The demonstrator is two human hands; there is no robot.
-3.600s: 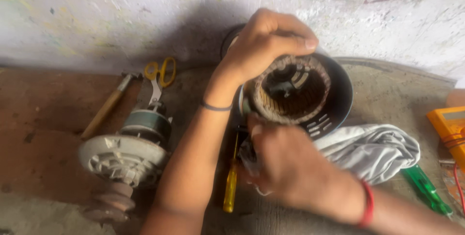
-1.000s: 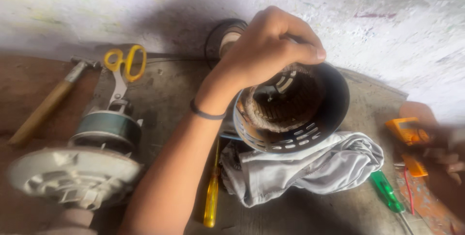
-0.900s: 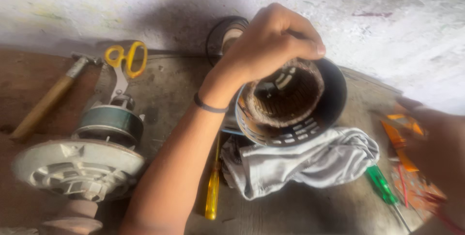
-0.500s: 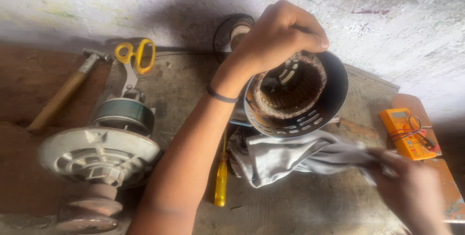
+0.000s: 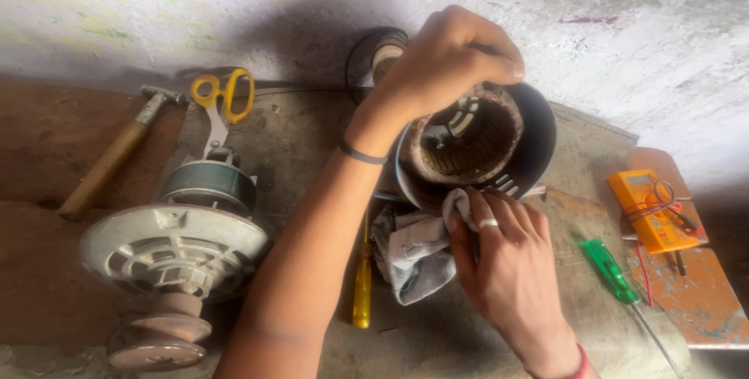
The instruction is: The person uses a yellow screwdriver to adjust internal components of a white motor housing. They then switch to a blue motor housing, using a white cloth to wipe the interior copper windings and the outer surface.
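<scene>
My left hand (image 5: 449,59) grips the top rim of a dark round motor housing (image 5: 538,141) that lies on its side, its open end with rusty copper windings (image 5: 468,145) facing me. My right hand (image 5: 507,258) holds a bunched grey cloth (image 5: 417,250) against the lower front edge of the housing. A ring shows on one finger, and a red band circles that wrist.
A grey motor end cover with rotor and pulley (image 5: 175,250) stands at the left. Behind it lie yellow-handled scissors (image 5: 222,102) and a wooden hammer (image 5: 113,156). A yellow screwdriver (image 5: 363,289), a green screwdriver (image 5: 612,274) and an orange multimeter (image 5: 647,211) lie near the housing.
My right hand left the housing, reached out to the right, took hold of the grey cloth and brought it bunched up to the housing's lower edge. My left hand stayed on the rim.
</scene>
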